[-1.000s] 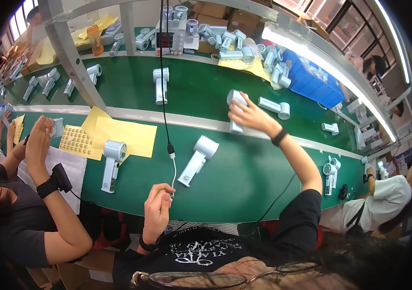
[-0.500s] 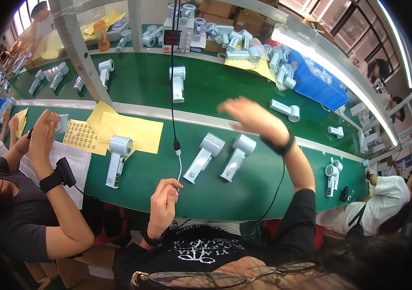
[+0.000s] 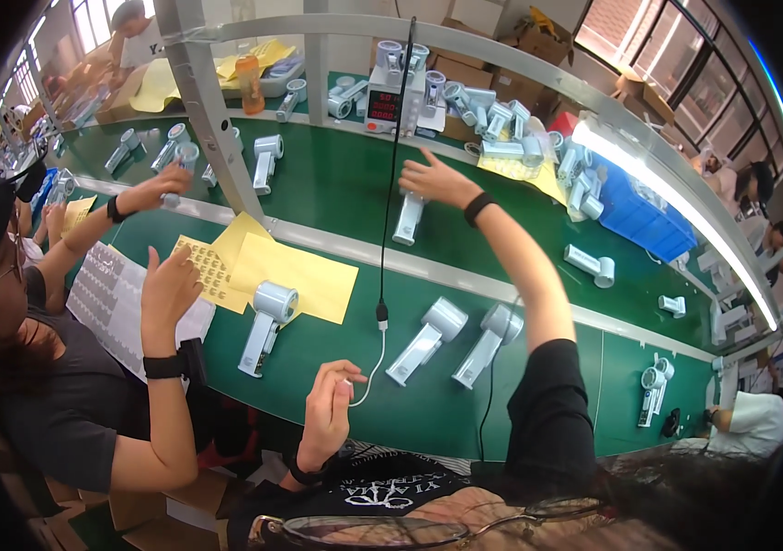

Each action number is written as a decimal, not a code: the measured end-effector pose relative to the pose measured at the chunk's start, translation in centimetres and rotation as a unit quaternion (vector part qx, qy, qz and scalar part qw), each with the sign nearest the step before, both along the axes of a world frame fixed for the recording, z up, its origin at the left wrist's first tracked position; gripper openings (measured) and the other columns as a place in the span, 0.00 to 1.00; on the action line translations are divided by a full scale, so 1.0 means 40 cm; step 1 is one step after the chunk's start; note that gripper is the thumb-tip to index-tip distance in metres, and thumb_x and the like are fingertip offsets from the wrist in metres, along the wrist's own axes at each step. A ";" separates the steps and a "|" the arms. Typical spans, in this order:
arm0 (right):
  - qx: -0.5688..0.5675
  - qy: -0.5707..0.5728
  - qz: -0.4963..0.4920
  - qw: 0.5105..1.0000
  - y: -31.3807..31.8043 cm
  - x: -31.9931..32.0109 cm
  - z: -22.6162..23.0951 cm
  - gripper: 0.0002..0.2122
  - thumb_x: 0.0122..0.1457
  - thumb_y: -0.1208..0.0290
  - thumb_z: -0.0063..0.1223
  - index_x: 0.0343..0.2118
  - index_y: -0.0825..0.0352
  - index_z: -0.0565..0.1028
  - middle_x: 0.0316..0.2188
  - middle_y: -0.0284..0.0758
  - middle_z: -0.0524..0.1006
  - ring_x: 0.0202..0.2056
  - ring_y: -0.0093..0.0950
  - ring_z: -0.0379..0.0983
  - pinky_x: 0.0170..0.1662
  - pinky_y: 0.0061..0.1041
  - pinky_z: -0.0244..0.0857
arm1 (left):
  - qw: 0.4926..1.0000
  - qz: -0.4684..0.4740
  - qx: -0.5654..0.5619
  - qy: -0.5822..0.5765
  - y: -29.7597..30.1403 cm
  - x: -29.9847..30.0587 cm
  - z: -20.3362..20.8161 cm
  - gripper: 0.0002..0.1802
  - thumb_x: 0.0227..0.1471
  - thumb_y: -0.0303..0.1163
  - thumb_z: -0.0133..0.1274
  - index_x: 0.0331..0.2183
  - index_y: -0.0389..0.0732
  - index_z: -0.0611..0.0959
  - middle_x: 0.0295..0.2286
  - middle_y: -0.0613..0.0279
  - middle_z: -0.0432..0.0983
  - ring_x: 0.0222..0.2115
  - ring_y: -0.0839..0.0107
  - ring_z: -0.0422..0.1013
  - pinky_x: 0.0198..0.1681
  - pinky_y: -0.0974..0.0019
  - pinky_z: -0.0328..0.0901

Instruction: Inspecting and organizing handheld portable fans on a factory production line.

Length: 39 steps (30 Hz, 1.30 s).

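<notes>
My left hand (image 3: 327, 409) is closed in a pinch on the end of a white charging cable (image 3: 378, 363), close to the near edge of the green bench. The cable joins a black lead hanging from above. Stretched over the frame rail, my right hand (image 3: 442, 182) covers the head of a pale blue handheld fan (image 3: 408, 223) on the far green belt. Its visible fingers are spread; contact with the fan is hidden. Two more handheld fans, one left (image 3: 428, 340) and one right (image 3: 490, 344), lie side by side before me.
Beside yellow sheets (image 3: 304, 275) lies another fan (image 3: 269, 326). A co-worker (image 3: 70, 367) sits at left, one hand holding a fan over the belt. Behind the belt stand a meter box (image 3: 385, 103), piled fans and a blue bin (image 3: 644, 216). A metal rail (image 3: 345, 243) divides bench from belt.
My right hand has moved forward and left onto the fan on the belt. My left hand keeps its pinch on the cable. The co-worker's far arm has reached out. The view has shifted.
</notes>
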State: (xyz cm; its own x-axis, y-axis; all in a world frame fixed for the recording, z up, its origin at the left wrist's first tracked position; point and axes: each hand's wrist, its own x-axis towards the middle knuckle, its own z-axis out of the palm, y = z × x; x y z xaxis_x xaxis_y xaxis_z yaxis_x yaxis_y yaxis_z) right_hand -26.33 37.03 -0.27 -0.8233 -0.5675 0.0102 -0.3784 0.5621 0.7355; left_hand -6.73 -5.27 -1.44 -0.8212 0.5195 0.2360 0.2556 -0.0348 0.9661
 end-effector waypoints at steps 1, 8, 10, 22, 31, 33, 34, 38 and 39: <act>-0.023 -0.024 -0.007 0.999 -0.003 0.046 0.033 0.24 0.45 0.68 0.60 0.48 0.59 0.67 0.47 0.31 0.69 0.57 0.28 0.61 0.60 0.46 0.56 | 1.000 0.004 0.001 0.011 -0.002 -0.003 -0.005 0.17 0.63 0.30 0.37 0.28 0.30 0.75 0.38 0.54 0.72 0.25 0.74 0.64 0.31 0.73 0.61; -0.510 -0.051 -0.160 0.843 -0.038 0.515 0.183 0.34 0.37 0.71 0.68 0.50 0.66 0.65 0.45 0.36 0.72 0.48 0.36 0.71 0.49 0.32 0.68 | 0.999 -0.022 -0.025 0.037 0.021 -0.014 0.014 0.12 0.61 0.28 0.40 0.32 0.30 0.75 0.41 0.55 0.71 0.28 0.74 0.65 0.33 0.71 0.63; -0.627 -0.028 -0.158 0.762 -0.085 0.642 0.176 0.34 0.39 0.69 0.68 0.52 0.67 0.64 0.46 0.37 0.72 0.49 0.34 0.71 0.50 0.31 0.67 | 0.996 -0.047 -0.020 0.073 0.031 -0.006 0.020 0.11 0.61 0.27 0.40 0.32 0.31 0.75 0.41 0.53 0.71 0.31 0.72 0.68 0.36 0.71 0.63; -0.917 0.075 -0.108 0.377 -0.440 1.031 0.012 0.44 0.42 0.45 0.69 0.55 0.72 0.62 0.45 0.44 0.72 0.48 0.31 0.70 0.51 0.28 0.62 | 0.976 -0.178 0.105 0.072 0.119 0.109 0.102 0.09 0.60 0.27 0.44 0.30 0.32 0.74 0.46 0.44 0.71 0.42 0.58 0.72 0.42 0.65 0.65; -0.911 0.063 -0.127 0.387 -0.453 1.084 0.001 0.43 0.42 0.46 0.69 0.54 0.72 0.65 0.44 0.43 0.73 0.46 0.30 0.70 0.50 0.27 0.63 | 0.966 -0.216 0.009 0.141 0.085 0.106 0.127 0.06 0.56 0.24 0.47 0.30 0.31 0.74 0.41 0.45 0.75 0.32 0.57 0.75 0.35 0.66 0.67; -0.911 0.057 -0.130 0.388 -0.448 1.085 0.003 0.41 0.42 0.47 0.68 0.54 0.73 0.66 0.44 0.42 0.73 0.46 0.30 0.71 0.50 0.26 0.63 | 0.962 -0.236 -0.014 0.140 0.077 0.093 0.132 0.05 0.55 0.23 0.48 0.30 0.31 0.75 0.41 0.46 0.75 0.31 0.56 0.74 0.34 0.65 0.67; -0.911 0.056 -0.130 0.387 -0.444 1.085 0.007 0.41 0.42 0.47 0.68 0.54 0.73 0.66 0.44 0.42 0.73 0.46 0.30 0.71 0.50 0.26 0.63 | 0.956 -0.255 -0.036 0.141 0.074 0.086 0.134 0.04 0.55 0.23 0.48 0.30 0.31 0.75 0.40 0.47 0.74 0.30 0.55 0.74 0.33 0.65 0.67; -0.892 0.043 -0.170 0.417 -0.431 1.082 0.033 0.38 0.43 0.48 0.67 0.52 0.72 0.69 0.43 0.40 0.74 0.44 0.28 0.71 0.48 0.25 0.64 | 0.943 -0.290 -0.072 0.146 0.066 0.081 0.113 0.03 0.54 0.23 0.49 0.30 0.32 0.75 0.40 0.50 0.74 0.29 0.53 0.73 0.31 0.64 0.66; -0.886 0.041 -0.174 0.429 -0.429 1.079 0.038 0.38 0.43 0.47 0.66 0.52 0.71 0.69 0.43 0.40 0.74 0.44 0.28 0.71 0.47 0.24 0.64 | 0.940 -0.298 -0.079 0.148 0.065 0.080 0.108 0.03 0.54 0.23 0.49 0.31 0.32 0.75 0.40 0.51 0.74 0.29 0.53 0.72 0.30 0.63 0.66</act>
